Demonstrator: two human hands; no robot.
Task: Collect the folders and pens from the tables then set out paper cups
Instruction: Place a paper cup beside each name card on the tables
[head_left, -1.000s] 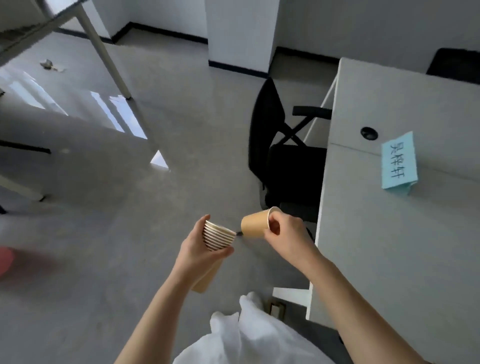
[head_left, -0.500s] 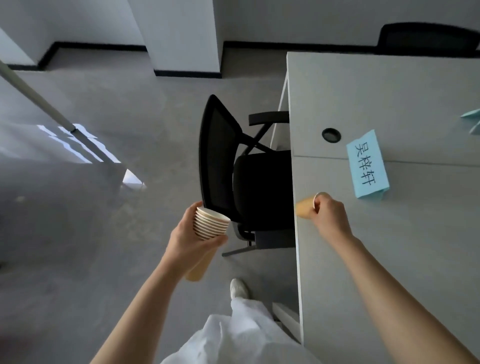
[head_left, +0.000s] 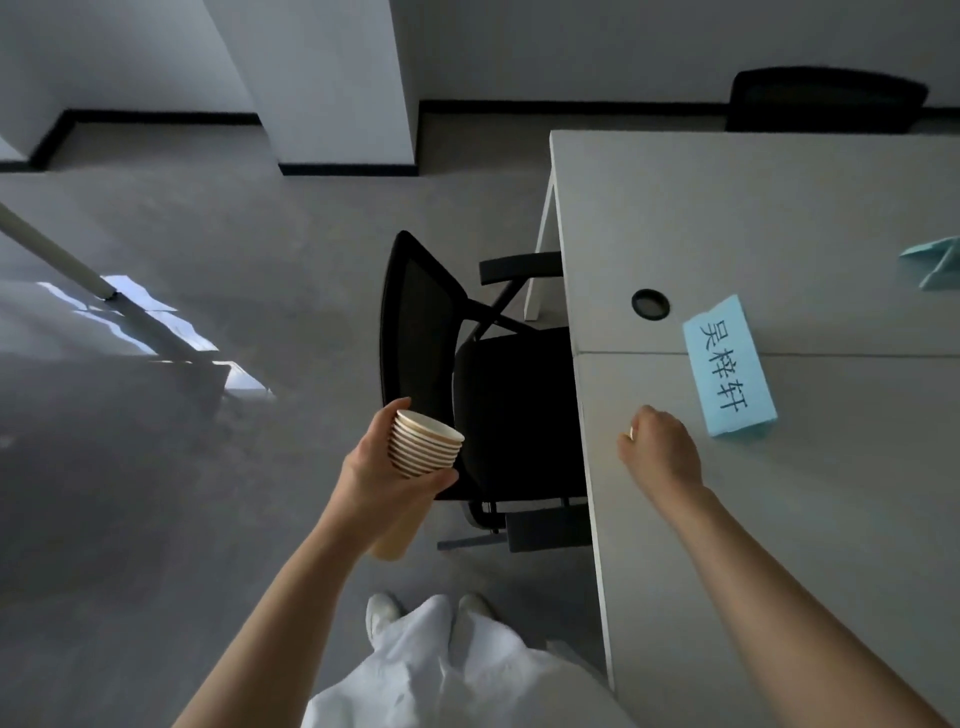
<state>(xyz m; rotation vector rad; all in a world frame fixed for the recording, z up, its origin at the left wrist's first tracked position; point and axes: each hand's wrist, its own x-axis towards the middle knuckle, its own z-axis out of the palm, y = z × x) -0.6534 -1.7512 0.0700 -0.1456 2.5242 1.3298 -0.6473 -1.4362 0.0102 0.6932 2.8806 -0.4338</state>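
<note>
My left hand (head_left: 371, 470) grips a stack of several tan paper cups (head_left: 425, 448) with white rims, held tilted over the floor beside the chair. My right hand (head_left: 662, 454) is curled over the grey table (head_left: 779, 545), just inside its left edge. It holds a single paper cup (head_left: 630, 432), and only a sliver of the rim shows past the knuckles. A folded blue name card (head_left: 730, 371) with handwritten characters lies on the table just beyond and right of my right hand.
A black office chair (head_left: 498, 415) is tucked against the table's left edge between my hands. A round cable hole (head_left: 650, 303) sits behind the card. Another blue folded card (head_left: 935, 262) shows at far right. A second black chair (head_left: 821, 98) stands behind the table.
My right hand has carried the single cup away from the stack, rightward over the table edge, and lowered it near the blue card. The left hand keeps holding the stack.
</note>
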